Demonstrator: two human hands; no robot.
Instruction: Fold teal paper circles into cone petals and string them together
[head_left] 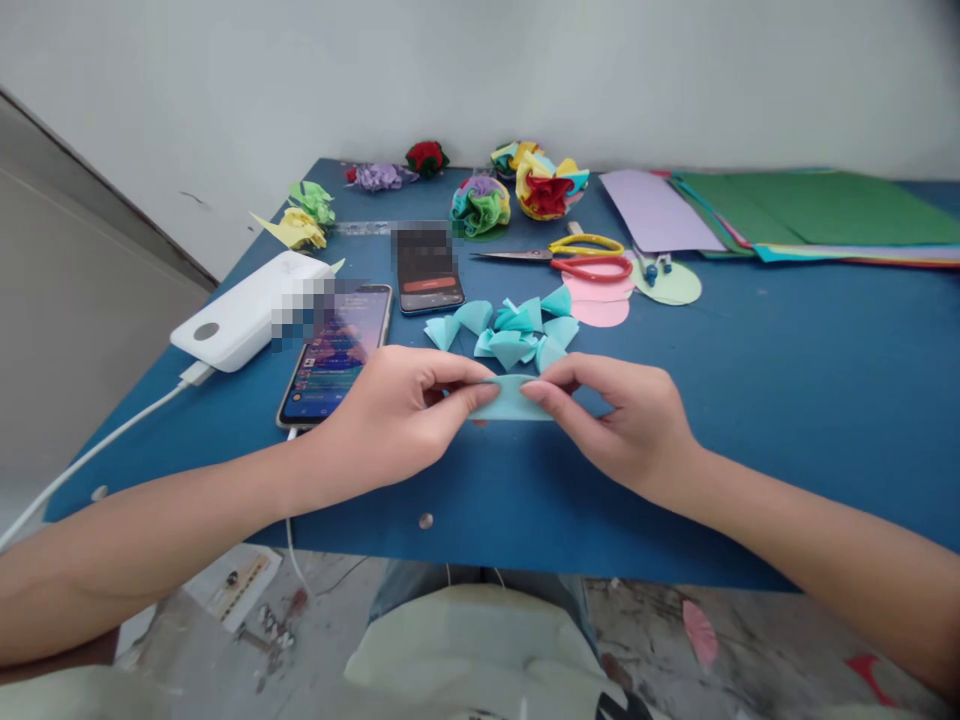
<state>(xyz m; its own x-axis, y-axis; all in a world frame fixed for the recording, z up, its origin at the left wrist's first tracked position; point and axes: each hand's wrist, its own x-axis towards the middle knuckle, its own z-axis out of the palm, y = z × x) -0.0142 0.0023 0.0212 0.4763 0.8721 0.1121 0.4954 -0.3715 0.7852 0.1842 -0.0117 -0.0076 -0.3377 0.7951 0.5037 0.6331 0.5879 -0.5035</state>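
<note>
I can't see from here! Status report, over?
Left hand and right hand pinch folded light-blue paper piece. Pile of folded light-blue paper cones just behind. Nothing blocking.

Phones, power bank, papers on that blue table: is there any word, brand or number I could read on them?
None can be read.
Near phone: lit screen, text too small, top pixelated.
Far phone: screen pixelated, red bar unreadable.
White power bank: no legible label.
Folded teal paper between left hand and right hand: blank.

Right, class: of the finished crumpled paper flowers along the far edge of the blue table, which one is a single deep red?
The small red paper flower at the back, right of the purple one; the others are purple, green, yellow or multicoloured.
</note>
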